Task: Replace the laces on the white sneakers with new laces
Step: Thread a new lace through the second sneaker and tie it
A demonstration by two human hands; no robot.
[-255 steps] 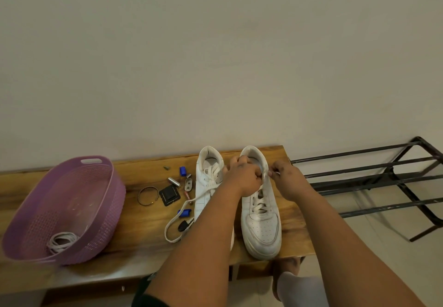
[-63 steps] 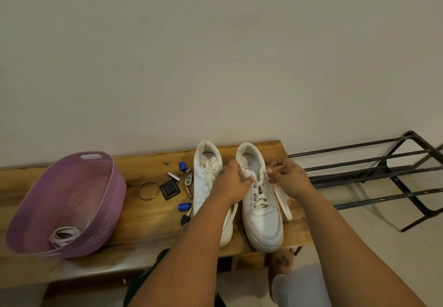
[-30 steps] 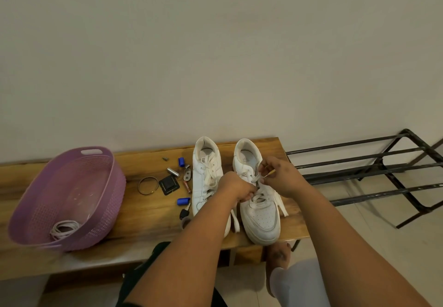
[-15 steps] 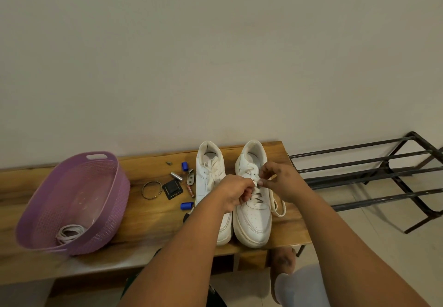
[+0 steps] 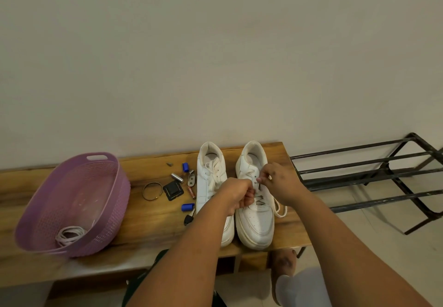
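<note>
Two white sneakers stand side by side on the wooden bench (image 5: pixel 148 225), toes toward me. The left sneaker (image 5: pixel 211 182) has a loose white lace over its tongue. Both hands work over the eyelets of the right sneaker (image 5: pixel 256 225). My left hand (image 5: pixel 236 195) is curled and grips the lace at the shoe's inner side. My right hand (image 5: pixel 278 182) pinches the lace at an eyelet on the outer side. A loop of that white lace (image 5: pixel 280 210) trails onto the bench to the right of the shoe. A coil of white laces (image 5: pixel 69 234) lies inside the purple basket (image 5: pixel 72 186).
Small items lie left of the sneakers: a metal ring (image 5: pixel 152 191), a black square piece (image 5: pixel 173 189), two blue caps (image 5: pixel 185 167), batteries and a key. A black metal shoe rack (image 5: pixel 374 177) stands to the right of the bench. A plain wall rises behind.
My left hand has drawn back toward the toe with the lace. My right hand has shifted to the outer eyelets. More lace now lies slack beside the right sneaker than seconds ago.
</note>
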